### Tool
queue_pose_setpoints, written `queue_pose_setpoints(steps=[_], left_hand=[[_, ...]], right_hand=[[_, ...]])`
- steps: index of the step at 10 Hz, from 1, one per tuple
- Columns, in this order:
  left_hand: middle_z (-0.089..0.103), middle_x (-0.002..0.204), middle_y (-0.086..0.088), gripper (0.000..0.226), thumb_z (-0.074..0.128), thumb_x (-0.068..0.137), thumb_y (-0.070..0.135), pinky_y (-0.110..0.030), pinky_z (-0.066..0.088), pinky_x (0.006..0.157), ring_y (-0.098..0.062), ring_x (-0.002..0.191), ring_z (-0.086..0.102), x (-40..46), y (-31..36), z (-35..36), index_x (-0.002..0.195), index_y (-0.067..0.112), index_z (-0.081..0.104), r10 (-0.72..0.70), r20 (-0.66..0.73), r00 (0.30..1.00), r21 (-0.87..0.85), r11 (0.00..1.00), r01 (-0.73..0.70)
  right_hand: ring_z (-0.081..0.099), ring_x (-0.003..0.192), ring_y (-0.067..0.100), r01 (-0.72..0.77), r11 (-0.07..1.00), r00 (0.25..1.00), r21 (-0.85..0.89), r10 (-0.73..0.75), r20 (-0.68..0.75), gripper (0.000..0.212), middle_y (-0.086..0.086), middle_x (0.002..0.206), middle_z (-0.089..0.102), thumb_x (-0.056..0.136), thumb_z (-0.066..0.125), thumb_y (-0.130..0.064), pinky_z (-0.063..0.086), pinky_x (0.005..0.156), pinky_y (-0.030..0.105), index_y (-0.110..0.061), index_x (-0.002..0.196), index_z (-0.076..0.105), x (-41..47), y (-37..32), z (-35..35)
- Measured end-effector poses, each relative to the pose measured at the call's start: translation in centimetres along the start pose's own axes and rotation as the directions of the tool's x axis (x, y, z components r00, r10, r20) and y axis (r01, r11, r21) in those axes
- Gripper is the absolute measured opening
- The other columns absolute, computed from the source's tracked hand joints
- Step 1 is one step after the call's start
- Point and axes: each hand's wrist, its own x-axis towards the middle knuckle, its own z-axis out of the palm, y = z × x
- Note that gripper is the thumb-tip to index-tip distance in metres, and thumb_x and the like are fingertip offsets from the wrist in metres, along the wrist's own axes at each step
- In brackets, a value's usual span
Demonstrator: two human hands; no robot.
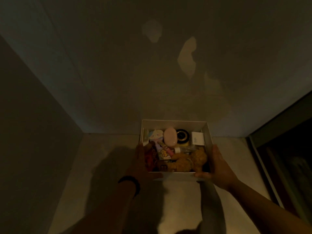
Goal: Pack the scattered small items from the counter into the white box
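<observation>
My left hand (141, 163) and right hand (217, 168) flank the box (173, 123); items inside, counter (108, 166) beneath, wall behind.

Bare forearms, dark wristband (130, 184) (left wrist)

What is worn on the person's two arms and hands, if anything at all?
Both forearms are bare, with no sleeves in view, and neither hand wears a glove. The left hand has a dark band around its wrist; the light is too dim to tell whether it is a watch or a bracelet. The right hand and its wrist show no band and no visible ring.
</observation>
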Motion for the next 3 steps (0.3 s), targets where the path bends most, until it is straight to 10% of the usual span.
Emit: queue_pose_setpoints(steps=[1, 3], left_hand=[[0.030, 0.148, 0.000, 0.108, 0.088, 0.056, 0.034, -0.044, 0.032, 0.109, -0.009, 0.134, 0.033, -2.4, 3.3, -1.5, 0.144, 0.029, 0.025, -0.061, -0.047, 0.997, -0.028, 0.998, 0.059], [0.017, 0.155, -0.007, 0.108, 0.072, 0.068, 0.055, -0.048, 0.023, 0.112, -0.026, 0.141, 0.018, -10.5, 13.6, -5.7, 0.149, 0.019, 0.010, -0.276, -0.184, 0.943, 0.259, 0.912, 0.317]], right_hand=[[0.025, 0.142, 0.029, -0.028, 0.999, 1.000, -0.018, 0.028, 0.013, 0.125, 0.008, 0.158, 0.015, 0.058, 0.063, -0.080, 0.031, 0.110, 0.055, -0.019, 0.151, 0.006, -2.9, -1.7, -1.5], [0.001, 0.146, 0.014, 0.024, 0.993, 1.000, -0.114, -0.024, 0.009, 0.092, 0.000, 0.160, -0.003, 0.082, 0.032, -0.073, 0.004, 0.117, 0.036, -0.023, 0.151, -0.001, -12.3, -7.5, -7.5]])
